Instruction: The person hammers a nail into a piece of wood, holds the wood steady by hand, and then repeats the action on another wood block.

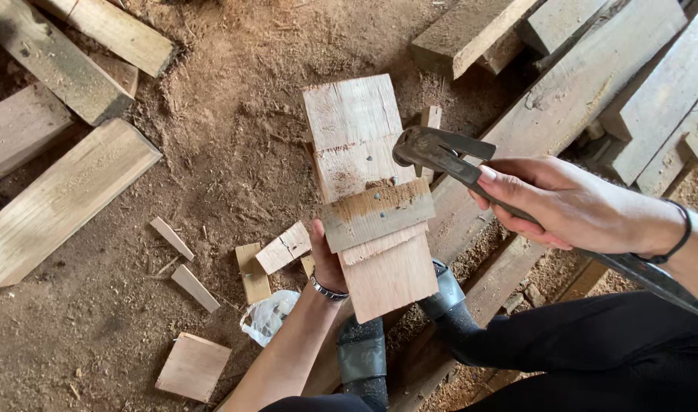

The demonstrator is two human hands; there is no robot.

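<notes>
Hammer [439, 155] gripped in right hand [570, 204], head over the crosspiece's [377, 214] nails; left hand [327, 263] wraps the planks' [368, 191] edge at 8 o'clock, steadying them; sawdust floor [211, 137] underneath.

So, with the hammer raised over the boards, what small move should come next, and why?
Probably bring the hammer down onto the nail heads in the cross strip. The right hand holds it just above, and the left hand steadies the boards from the side, fingers away from the nails.
</notes>
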